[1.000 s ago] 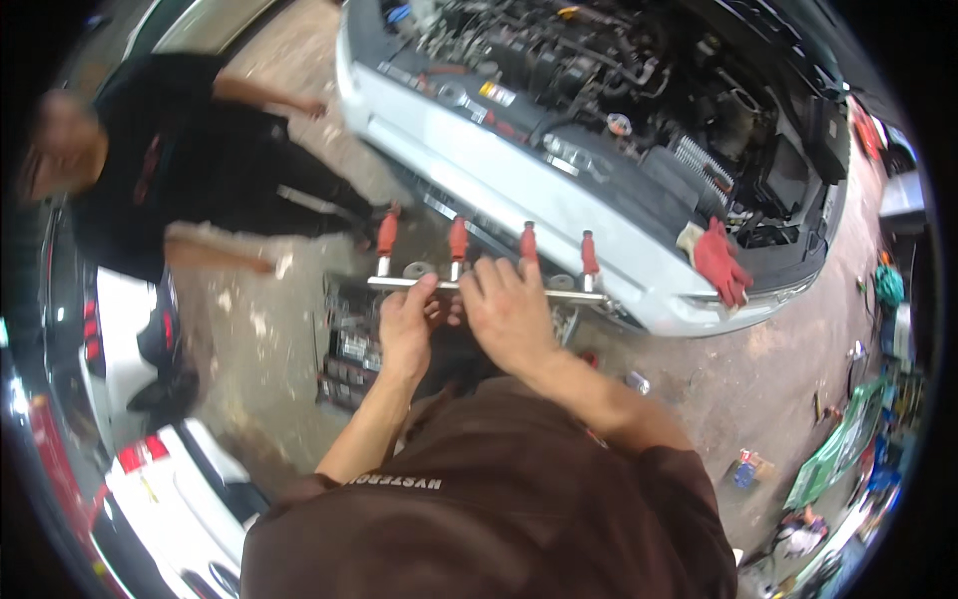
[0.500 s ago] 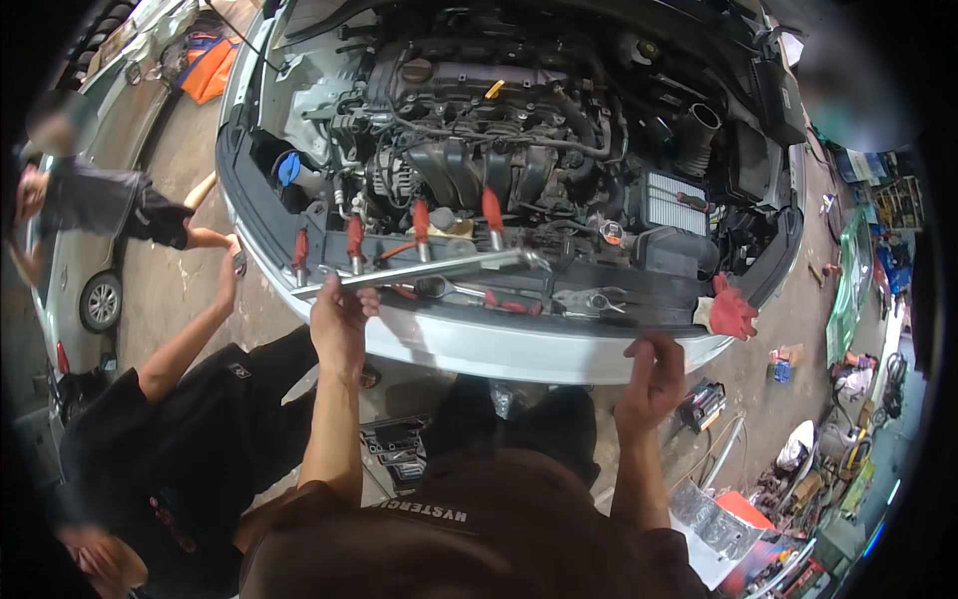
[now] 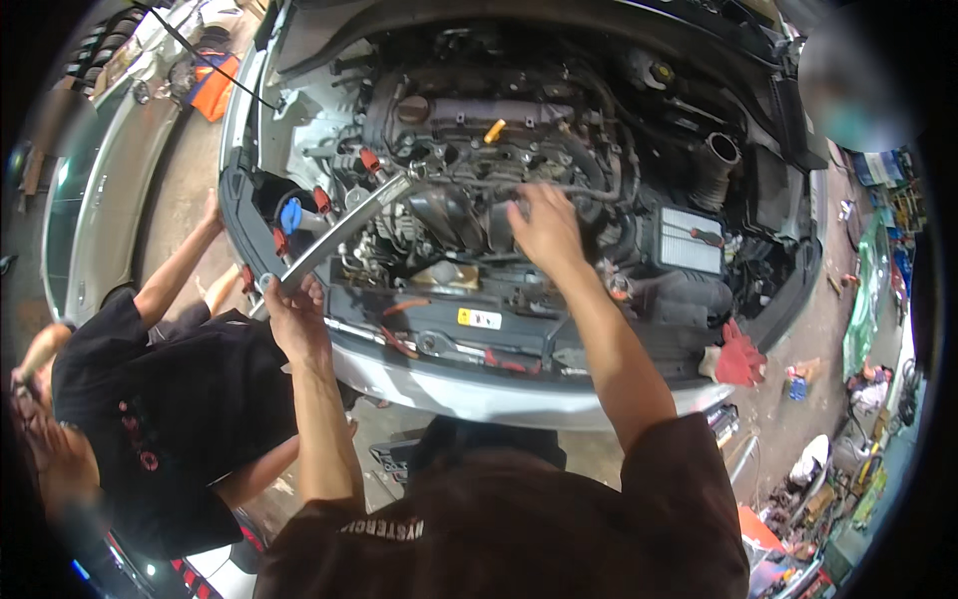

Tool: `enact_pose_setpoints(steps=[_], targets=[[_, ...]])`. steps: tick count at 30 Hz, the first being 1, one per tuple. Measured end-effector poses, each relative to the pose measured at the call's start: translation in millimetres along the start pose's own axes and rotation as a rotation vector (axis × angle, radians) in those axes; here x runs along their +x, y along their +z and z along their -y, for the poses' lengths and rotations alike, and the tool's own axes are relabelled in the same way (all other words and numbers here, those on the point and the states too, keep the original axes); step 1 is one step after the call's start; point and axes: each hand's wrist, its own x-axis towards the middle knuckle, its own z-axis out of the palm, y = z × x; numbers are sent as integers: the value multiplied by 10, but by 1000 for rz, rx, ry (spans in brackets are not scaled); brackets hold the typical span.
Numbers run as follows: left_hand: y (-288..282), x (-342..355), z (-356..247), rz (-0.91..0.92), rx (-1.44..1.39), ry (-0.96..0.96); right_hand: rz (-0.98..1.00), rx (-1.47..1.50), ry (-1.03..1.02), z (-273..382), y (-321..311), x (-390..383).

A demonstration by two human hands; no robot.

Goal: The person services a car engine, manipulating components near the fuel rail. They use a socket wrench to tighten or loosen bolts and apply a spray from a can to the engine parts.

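Observation:
A long metal fuel rail (image 3: 344, 232) is gripped near its lower left end by my left hand (image 3: 301, 324). The rail slants up and to the right over the engine bay, with several red-ended injectors (image 3: 321, 200) sticking out along its upper side. Its far end is close to the engine (image 3: 469, 150), beside the black intake manifold (image 3: 449, 218). Over the manifold's right part reaches my right hand (image 3: 547, 232), fingers stretched out and holding nothing visible. I cannot tell whether its fingertips touch the engine.
Across the front panel lie a ratchet wrench (image 3: 439, 344) and red-handled pliers (image 3: 509, 359). Red gloves (image 3: 736, 354) hang at the right front corner. A screwdriver (image 3: 707, 238) rests on the white air filter (image 3: 689, 240). A co-worker in black (image 3: 180, 399) is close on my left, one arm reaching to the fender.
My left hand has swung the rail's far end up and leftward over the engine. My right hand has moved from before the bumper to the intake manifold. The view has shifted.

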Motion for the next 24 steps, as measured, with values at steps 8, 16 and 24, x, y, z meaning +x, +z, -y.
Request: enact_pose_setpoints(steps=[8,16,24], targets=[[450,336,0,-13,89,-92,612,-55,64,179,761,711],[1377,934,755,155,406,-392,495,-272,-226,54,874,57],[1840,789,1346,252,504,-614,417,-232,-204,18,987,-80]])
